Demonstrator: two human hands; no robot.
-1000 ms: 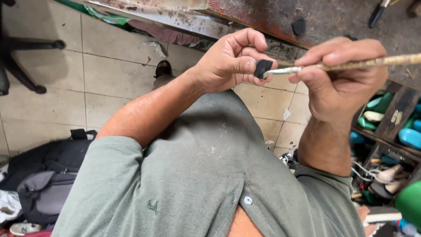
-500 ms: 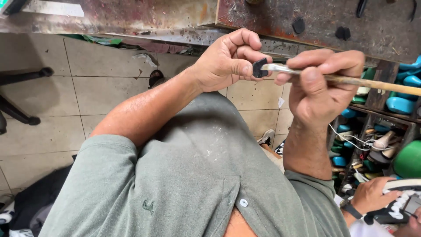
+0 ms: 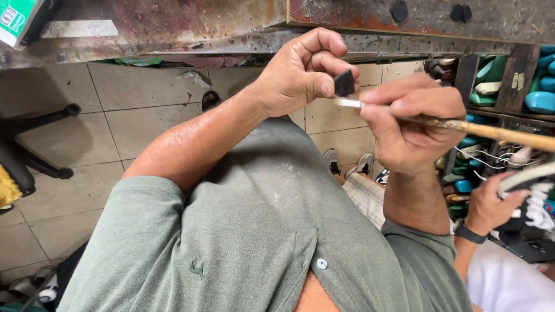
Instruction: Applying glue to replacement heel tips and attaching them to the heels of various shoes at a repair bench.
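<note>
Chair: a black chair base (image 3: 34,156) is standing on the tiled floor (image 3: 133,110) at the far left.

Box: a green and white box (image 3: 17,20) is sitting on the rusty workbench (image 3: 173,23), up in the left corner.

Shirt: the person is wearing a grey-green shirt (image 3: 260,231) with one small white button, and it is filling the lower middle of the view.

Left hand: the left hand (image 3: 300,72) is curling into a loose fist in front of the bench edge. Its thumb and first finger are pinching tight on a small black piece (image 3: 344,82) (it looks like a little square block).

Small black piece: it is sitting up in the air between the two hands, just under the bench edge, with the brush tip right against its lower side.

Right hand: the right hand (image 3: 410,124) is closing firmly around a thin wooden brush (image 3: 462,124), fingers on top and thumb below. The pale tip is poking out to the left and the long handle is running off to the right.

Shelves: blue and green shoe shapes (image 3: 540,101) are lying on dark shelves at the right.

Other person: a second person's hand (image 3: 491,205), with a dark watch on the wrist, is holding a black and white shoe (image 3: 529,188) low on the right.
</note>
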